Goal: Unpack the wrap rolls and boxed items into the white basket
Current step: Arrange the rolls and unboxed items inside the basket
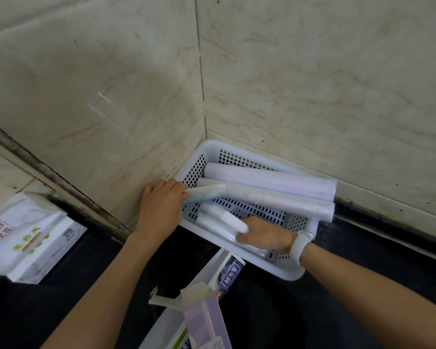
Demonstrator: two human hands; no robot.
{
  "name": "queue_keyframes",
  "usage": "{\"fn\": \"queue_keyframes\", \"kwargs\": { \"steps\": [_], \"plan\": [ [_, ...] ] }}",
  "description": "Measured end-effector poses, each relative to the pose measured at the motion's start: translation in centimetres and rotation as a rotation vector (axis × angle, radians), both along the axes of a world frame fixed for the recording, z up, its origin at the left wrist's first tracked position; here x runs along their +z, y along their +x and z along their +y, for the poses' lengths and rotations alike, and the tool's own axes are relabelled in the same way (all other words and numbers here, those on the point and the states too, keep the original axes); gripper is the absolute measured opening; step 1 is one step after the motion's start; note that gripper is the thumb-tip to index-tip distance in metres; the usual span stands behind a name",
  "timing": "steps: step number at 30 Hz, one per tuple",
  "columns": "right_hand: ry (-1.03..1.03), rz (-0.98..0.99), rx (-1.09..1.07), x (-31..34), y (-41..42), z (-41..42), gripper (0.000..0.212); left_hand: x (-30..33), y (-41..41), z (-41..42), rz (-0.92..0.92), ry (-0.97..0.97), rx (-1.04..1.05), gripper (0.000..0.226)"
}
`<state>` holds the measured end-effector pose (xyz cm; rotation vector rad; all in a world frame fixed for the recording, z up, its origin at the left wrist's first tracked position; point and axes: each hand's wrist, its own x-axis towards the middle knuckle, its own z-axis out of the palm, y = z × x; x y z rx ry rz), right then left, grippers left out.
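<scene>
A white perforated basket (275, 267) stands on the dark counter in the wall corner. Two long wrap rolls lie along its far side: a pale lilac roll (269, 180) and a clear-film roll (275, 200). My left hand (161, 205) is at the basket's left rim, shut on the end of a flat white packet (207, 192) that reaches over the basket. My right hand (264, 234) is inside the basket, fingers closed around a small white roll (233, 220). Another white roll (212, 224) lies beside it on the basket floor.
An opened lilac box (207, 321) with torn flaps lies on the counter in front of the basket. A white printed bag (28, 238) sits at the far left. Tiled walls close in behind and to the right of the basket.
</scene>
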<state>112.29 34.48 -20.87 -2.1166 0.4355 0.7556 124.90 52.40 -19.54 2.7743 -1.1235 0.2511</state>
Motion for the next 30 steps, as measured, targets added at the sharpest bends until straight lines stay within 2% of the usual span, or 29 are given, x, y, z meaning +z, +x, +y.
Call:
{"fn": "queue_keyframes", "kwargs": {
  "steps": [1,3,6,11,16,18,20,23,26,28,30],
  "plan": [
    [-0.037,-0.048,-0.004,0.2,-0.5,-0.2,0.024,0.2,0.1,-0.3,0.021,-0.015,0.007,0.005],
    [-0.170,-0.161,-0.008,0.9,-1.9,-0.6,0.009,0.4,0.2,-1.4,0.115,0.026,0.024,0.009],
    [-0.313,-0.308,-0.098,2.3,-3.4,-1.3,0.019,0.2,0.9,-3.5,0.330,0.236,0.014,0.016],
    [-0.337,-0.453,-0.226,3.3,-4.2,-2.2,0.031,1.6,2.8,-5.8,0.579,0.600,-0.157,0.025],
    [-0.363,-0.505,-0.268,3.1,-4.0,-2.2,0.050,0.1,1.4,-7.1,0.601,0.745,-0.261,0.030],
    [-0.386,-0.495,-0.233,2.6,-3.6,-1.8,0.055,-1.5,0.6,-6.9,0.605,0.651,-0.230,0.029],
    [-0.407,-0.510,-0.178,2.0,-3.2,-1.5,0.053,-2.4,0.4,-6.0,0.538,0.459,-0.168,0.029],
    [-0.393,-0.524,-0.124,1.0,-2.3,-0.9,0.041,-2.4,0.7,-3.5,0.377,0.209,-0.121,0.030],
    [-0.323,-0.446,-0.062,-0.2,-0.3,-0.7,0.035,-1.9,0.2,-0.3,0.186,-0.026,-0.092,0.035],
    [-0.265,-0.384,0.011,-1.1,1.3,-0.2,0.027,-2.0,-0.6,1.3,0.164,-0.087,-0.037,0.042],
    [-0.266,-0.336,0.094,-1.8,2.7,0.5,0.017,-2.2,-1.4,2.1,0.194,-0.098,-0.015,0.040]
  ]
}}
